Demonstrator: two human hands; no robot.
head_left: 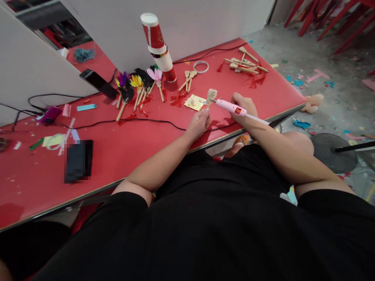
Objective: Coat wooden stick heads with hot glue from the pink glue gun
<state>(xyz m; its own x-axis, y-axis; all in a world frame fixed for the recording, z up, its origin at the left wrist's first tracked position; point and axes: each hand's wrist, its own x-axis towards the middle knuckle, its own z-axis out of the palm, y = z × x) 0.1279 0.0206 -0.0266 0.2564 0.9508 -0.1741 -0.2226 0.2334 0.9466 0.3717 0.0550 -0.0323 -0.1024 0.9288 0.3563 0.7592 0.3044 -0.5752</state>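
Observation:
My left hand [199, 123] is closed around the stem of a small wooden stick ornament [211, 95], holding it upright over the red table [131, 148]. My right hand [244, 107] grips a pink glue gun [233, 107] lying level. Its tip touches the pale top of the ornament. A yellow paper scrap [195, 102] lies just behind the ornament.
A row of feathered sticks [137, 88] lies at the back, beside stacked red-and-white paper cups [158, 45]. Plain wooden sticks with red tassels [246, 66] sit far right. A black cable [131, 121], a phone [98, 84], a white ring [200, 66] and a blurred black object [78, 160] are also there.

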